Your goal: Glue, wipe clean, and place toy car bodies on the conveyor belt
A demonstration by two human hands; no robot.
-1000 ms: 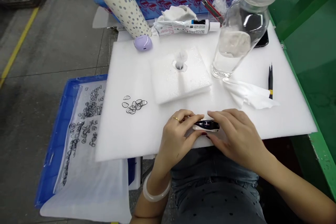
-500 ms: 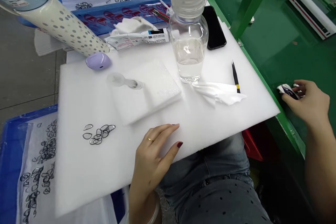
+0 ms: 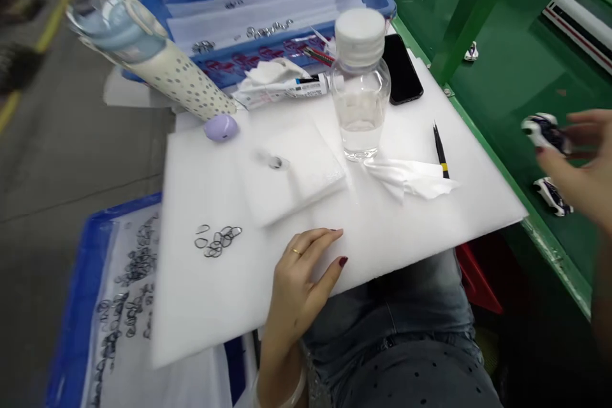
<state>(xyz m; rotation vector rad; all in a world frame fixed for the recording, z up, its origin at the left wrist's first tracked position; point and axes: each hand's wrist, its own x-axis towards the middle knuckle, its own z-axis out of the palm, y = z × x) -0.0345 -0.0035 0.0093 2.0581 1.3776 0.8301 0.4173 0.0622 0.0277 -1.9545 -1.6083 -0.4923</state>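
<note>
My left hand (image 3: 306, 277) lies flat on the near edge of the white foam sheet (image 3: 268, 255), fingers stretched out, holding nothing. My right hand (image 3: 581, 162) is out over the green surface (image 3: 516, 76) at the right, blurred, its fingers pinched on a small white and dark part (image 3: 545, 131). A second such part (image 3: 552, 196) lies on the green surface just below it. A small cluster of thin black rings (image 3: 217, 240) sits on the foam left of my left hand.
On the foam stand a clear bottle (image 3: 359, 95), a dotted flask (image 3: 162, 67), a purple case (image 3: 220, 128), a tube (image 3: 287, 90), a phone (image 3: 404, 68), tweezers (image 3: 440, 148), a tissue (image 3: 411, 178) and a small foam block (image 3: 287, 172). Blue trays (image 3: 86, 306) with rings lie left and behind.
My right hand left the foam's front edge, swung right to the green surface and now lifts a small part there. My left hand stayed flat on the foam. The view turned right.
</note>
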